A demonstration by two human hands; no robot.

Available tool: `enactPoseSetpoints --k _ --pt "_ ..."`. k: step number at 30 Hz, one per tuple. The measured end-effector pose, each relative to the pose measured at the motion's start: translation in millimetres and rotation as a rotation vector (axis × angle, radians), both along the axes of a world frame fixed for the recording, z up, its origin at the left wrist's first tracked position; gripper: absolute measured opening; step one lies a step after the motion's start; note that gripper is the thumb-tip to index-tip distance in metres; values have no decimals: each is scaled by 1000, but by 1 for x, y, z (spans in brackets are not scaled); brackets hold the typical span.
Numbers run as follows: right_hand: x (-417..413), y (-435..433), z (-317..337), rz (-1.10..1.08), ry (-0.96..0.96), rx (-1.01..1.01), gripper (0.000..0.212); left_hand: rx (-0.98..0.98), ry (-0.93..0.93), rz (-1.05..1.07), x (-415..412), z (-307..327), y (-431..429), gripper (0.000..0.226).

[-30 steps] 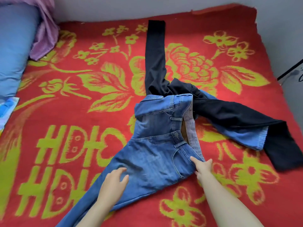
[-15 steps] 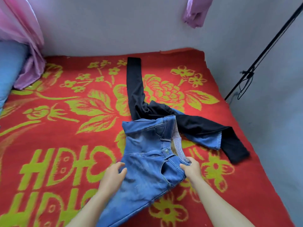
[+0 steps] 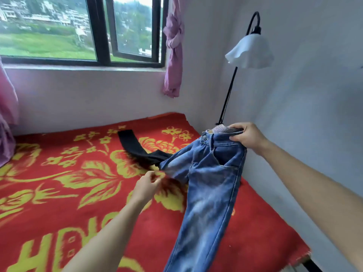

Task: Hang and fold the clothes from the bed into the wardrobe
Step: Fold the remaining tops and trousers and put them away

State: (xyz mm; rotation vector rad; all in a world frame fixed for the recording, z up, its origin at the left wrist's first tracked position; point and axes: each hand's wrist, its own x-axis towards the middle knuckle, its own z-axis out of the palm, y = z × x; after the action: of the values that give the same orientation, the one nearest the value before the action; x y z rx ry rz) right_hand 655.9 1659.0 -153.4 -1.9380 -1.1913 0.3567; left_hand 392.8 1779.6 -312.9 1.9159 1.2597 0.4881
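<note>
Denim now hangs where it lay flat. Half a second earlier we see the blue jeans [image 3: 212,183] spread on the bed [image 3: 59,173] with both hands at the hips. At this moment the right hand [image 3: 246,137] has raised them over the bed's right edge, its fingers and thumb curled tight round the waistband. The legs trail down toward the near right corner. The left hand [image 3: 146,186] has come off the cloth and hovers just beside the jeans' left hip. Its fingers are loosely curled, and we make out nothing in them, though motion blur softens it. The black trousers [image 3: 135,148] stay on the blanket toward the far right corner, their near end hidden behind the denim.

We judge that the jeans are now freed from the other garment and ready for folding or carrying. Nothing is yet folded or hung, and no wardrobe is in view.

The denim is mid-blue, faded pale down the thighs, and stiff enough to hold a pocket mouth open. It has a metal button and a striped ribbed lining [image 3: 222,128] at the band. The black trousers look matt and limp. The bed cover is a napped red blanket with yellow-green flowers, frayed at its near right corner. Past the right edge stands a lamp [image 3: 249,50] with a white frilled shade on a curved black stem.
</note>
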Motion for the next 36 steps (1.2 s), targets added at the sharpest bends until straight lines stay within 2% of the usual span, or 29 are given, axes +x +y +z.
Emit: enactPoseSetpoints --k 4,8,13,18,21,24,25,27,29,34,36 --pt "-20 -32 89 56 -92 2 40 -9 -108 -74 6 42 -8 59" --pt "-28 -65 169 33 -201 163 37 64 -205 -86 10 90 -5 67" --pt "-27 -111 239 -75 -364 523 71 11 -326 -133 31 121 -11 75" --pt "-19 -146 254 -118 -374 683 71 -244 -448 -283 69 125 -47 81" --pt "-10 -157 241 -125 -338 669 60 -234 -607 -448 83 124 -74 62" --pt "4 -169 227 -171 -276 665 43 -293 -789 -479 97 124 -89 100" --pt "12 -174 224 -186 -244 662 39 -333 -852 -457 103 125 -91 92" --pt "25 -185 216 -221 -185 655 38 -406 -988 -355 109 132 -93 44" --pt "39 -195 208 -264 -116 649 38 -395 -1015 -258 114 141 -91 14" --pt "75 -208 179 -352 -25 570 38 -325 -945 -153 106 147 -76 3" --pt "90 -210 163 -363 -11 501 29 -291 -914 -115 99 146 -70 3"
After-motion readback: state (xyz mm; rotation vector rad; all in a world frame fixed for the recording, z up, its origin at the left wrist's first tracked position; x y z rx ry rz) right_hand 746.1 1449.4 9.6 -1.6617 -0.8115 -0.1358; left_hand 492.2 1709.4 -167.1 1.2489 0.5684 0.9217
